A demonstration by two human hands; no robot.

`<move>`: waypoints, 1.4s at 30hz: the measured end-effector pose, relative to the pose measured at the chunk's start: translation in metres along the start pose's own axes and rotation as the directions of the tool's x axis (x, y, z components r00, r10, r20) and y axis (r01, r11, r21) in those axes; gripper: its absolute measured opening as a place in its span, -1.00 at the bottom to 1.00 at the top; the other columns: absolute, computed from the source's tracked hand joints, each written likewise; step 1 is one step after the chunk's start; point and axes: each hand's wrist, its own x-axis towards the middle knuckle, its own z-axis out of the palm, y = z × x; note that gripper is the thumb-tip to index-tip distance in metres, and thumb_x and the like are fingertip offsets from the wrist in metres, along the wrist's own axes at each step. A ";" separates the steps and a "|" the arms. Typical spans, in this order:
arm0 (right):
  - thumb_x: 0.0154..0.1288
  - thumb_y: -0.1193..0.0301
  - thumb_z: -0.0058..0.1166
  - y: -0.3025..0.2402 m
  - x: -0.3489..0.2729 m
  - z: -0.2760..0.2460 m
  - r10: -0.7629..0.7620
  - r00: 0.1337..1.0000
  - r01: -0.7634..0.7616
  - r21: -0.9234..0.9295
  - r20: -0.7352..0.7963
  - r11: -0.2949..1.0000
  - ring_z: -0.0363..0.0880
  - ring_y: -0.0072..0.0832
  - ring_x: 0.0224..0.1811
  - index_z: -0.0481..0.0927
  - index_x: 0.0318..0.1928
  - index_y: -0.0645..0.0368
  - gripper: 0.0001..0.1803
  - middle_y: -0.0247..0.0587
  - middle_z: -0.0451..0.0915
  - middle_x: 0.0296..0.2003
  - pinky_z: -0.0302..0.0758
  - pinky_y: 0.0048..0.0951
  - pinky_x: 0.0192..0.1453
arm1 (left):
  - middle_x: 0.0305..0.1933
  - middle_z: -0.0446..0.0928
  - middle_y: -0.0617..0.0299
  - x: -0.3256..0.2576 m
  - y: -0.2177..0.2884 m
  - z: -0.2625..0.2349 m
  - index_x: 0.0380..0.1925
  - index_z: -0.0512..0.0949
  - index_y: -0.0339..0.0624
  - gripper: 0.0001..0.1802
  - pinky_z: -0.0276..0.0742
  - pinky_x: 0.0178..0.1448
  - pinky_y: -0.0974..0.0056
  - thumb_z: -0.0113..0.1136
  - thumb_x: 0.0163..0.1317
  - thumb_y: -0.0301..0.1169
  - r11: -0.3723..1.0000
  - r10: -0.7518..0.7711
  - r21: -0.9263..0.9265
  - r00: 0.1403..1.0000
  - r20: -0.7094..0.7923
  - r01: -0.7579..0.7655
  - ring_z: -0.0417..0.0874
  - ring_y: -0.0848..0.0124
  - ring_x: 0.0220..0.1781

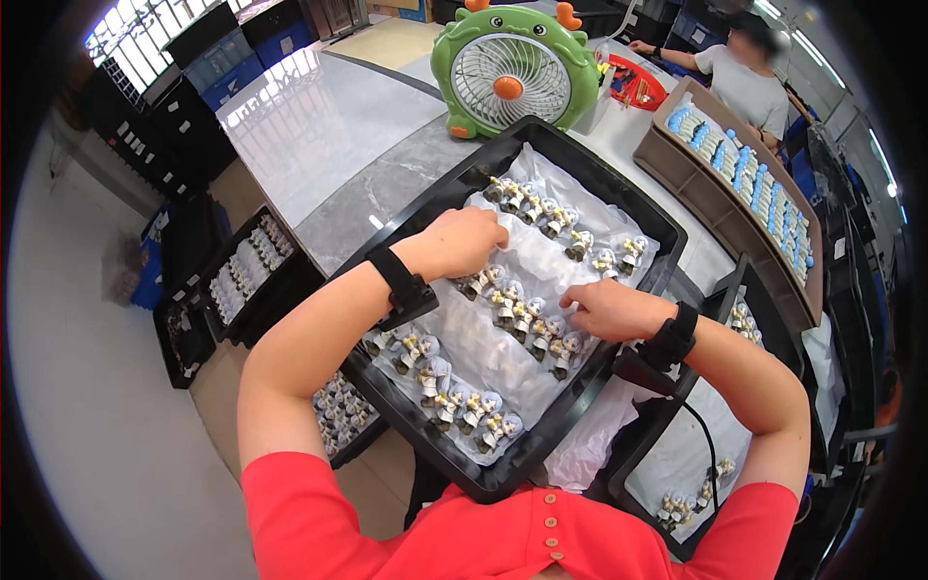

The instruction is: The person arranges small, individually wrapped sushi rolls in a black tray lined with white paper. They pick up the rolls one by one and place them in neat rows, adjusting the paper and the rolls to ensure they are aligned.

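Over the black tray [646, 224], both hands curl loosely on small figurines [527, 319] (left hand [466, 242]; right hand [607, 309]).

A glossy grey worktable [319, 126] is seen, with window light reflected on its top. Behind it, barred windows [135, 34] are set above dark crates [208, 53]. Left of the worktable, pale floor [87, 406] is spread.

Figurines [527, 319]: small, pale grey-white with yellow and dark details, standing upright in slanting rows on a white plastic sheet [483, 353] lining a black tray [619, 188]. One row at the far end, one mid-tray, one along the near edge; several tilted.
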 end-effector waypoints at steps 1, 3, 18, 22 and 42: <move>0.16 0.42 -0.11 0.004 0.005 0.002 -0.026 0.999 0.027 0.019 -0.043 0.999 0.54 -0.05 -0.09 0.46 0.02 0.30 -0.60 0.13 0.58 -0.19 0.44 -0.25 0.05 | -0.17 0.51 0.05 0.000 -0.005 0.001 -0.16 0.58 -0.03 -0.73 0.41 0.04 0.14 0.04 0.13 -0.47 1.000 -0.015 -0.005 0.999 0.039 0.015 0.51 0.12 -0.04; 0.16 0.43 -0.12 0.006 0.014 0.005 -0.053 0.994 0.058 0.052 -0.096 0.997 0.54 -0.06 -0.07 0.44 0.04 0.29 -0.59 0.11 0.58 -0.17 0.43 -0.26 0.06 | -0.17 0.52 0.06 0.001 -0.012 0.004 -0.17 0.59 -0.03 -0.71 0.41 0.04 0.14 0.00 0.11 -0.52 0.999 -0.049 -0.010 0.992 0.119 0.050 0.51 0.11 -0.04; 0.14 0.50 -0.17 0.023 0.019 0.001 0.024 0.949 -0.009 0.048 -0.314 0.999 0.50 -0.05 -0.01 0.50 -0.06 0.35 -0.64 0.17 0.52 -0.09 0.40 -0.25 0.10 | -0.15 0.52 0.12 0.021 0.005 0.003 -0.21 0.56 -0.14 -0.72 0.46 -0.01 0.13 0.08 0.01 -0.53 0.989 0.143 -0.018 0.978 -0.152 -0.148 0.52 0.15 -0.02; 0.15 0.49 -0.16 0.042 0.022 0.005 0.042 0.945 -0.039 0.014 -0.324 0.999 0.49 -0.04 -0.01 0.48 -0.06 0.37 -0.65 0.21 0.51 -0.09 0.40 -0.24 0.10 | -0.08 0.47 0.09 0.041 0.020 0.008 -0.09 0.51 -0.20 -0.70 0.41 0.07 0.14 0.09 0.15 -0.40 0.993 0.118 -0.022 0.993 -0.001 -0.118 0.48 0.14 0.04; 0.17 0.51 -0.17 0.035 0.013 0.006 0.070 0.964 -0.018 0.199 -0.258 0.980 0.49 -0.02 0.01 0.30 0.13 0.25 -0.54 0.17 0.51 -0.07 0.40 -0.23 0.10 | -0.05 0.45 0.12 0.048 0.025 0.016 -0.06 0.51 -0.02 -0.66 0.34 0.13 0.07 0.13 0.14 -0.26 0.998 0.060 -0.020 0.998 0.004 -0.059 0.41 0.17 0.12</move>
